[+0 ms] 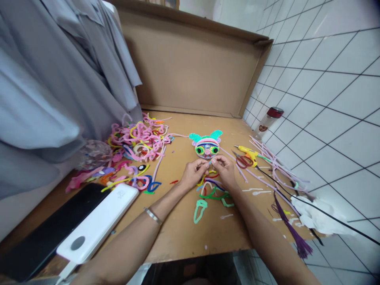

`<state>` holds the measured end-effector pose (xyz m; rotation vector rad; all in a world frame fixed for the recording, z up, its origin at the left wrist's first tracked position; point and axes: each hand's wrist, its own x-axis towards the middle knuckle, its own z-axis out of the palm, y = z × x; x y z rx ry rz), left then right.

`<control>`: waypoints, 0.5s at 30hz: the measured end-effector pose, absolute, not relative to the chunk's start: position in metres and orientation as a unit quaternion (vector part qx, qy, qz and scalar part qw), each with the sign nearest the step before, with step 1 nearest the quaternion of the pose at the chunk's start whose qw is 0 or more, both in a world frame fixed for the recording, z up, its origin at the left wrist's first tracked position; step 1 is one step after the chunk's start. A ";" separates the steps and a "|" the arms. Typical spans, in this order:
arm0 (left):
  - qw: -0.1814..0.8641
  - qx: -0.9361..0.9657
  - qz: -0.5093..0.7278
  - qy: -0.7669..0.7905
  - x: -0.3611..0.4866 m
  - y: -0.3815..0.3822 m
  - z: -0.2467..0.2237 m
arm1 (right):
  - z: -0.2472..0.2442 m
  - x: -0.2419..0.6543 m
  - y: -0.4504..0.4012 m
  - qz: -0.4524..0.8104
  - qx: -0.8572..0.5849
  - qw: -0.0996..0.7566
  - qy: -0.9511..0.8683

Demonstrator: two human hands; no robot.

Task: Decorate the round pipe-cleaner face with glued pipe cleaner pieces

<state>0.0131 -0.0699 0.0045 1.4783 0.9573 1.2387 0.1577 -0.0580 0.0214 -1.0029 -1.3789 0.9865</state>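
Note:
My left hand (pixel 196 171) and my right hand (pixel 223 168) meet at the middle of the table, fingers pinched. Between their fingertips shows a small blue piece of pipe cleaner (pixel 210 162), mostly hidden. Just beyond them sits a colourful animal head made of pipe cleaners (pixel 207 147), with green ears, a pink band and round yellow-green eyes with black centres. Below my hands lie bent pipe cleaner pieces, among them a green strand (pixel 212 196) and a light green loop (pixel 200 210).
A tangled heap of pink pipe cleaners (pixel 142 138) lies at left, near a white power bank (pixel 97 223) and a black slab (pixel 56 233). At right are red-handled scissors (pixel 244 161), a yellow glue gun (pixel 248 154), lilac strands, a purple tassel (pixel 292 229) and a bottle (pixel 268 120).

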 end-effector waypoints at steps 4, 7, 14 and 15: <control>0.474 0.598 0.522 0.382 0.014 -0.069 0.004 | 0.023 0.155 -0.061 0.394 -0.416 0.553 -0.605; 0.469 0.600 0.520 0.388 0.015 -0.069 0.004 | 0.023 0.154 -0.062 0.391 -0.414 0.555 -0.606; 0.472 0.609 0.511 0.381 0.015 -0.070 0.006 | 0.020 0.156 -0.060 0.373 -0.421 0.557 -0.611; 0.471 0.610 0.511 0.381 0.015 -0.070 0.006 | 0.020 0.155 -0.060 0.376 -0.420 0.556 -0.611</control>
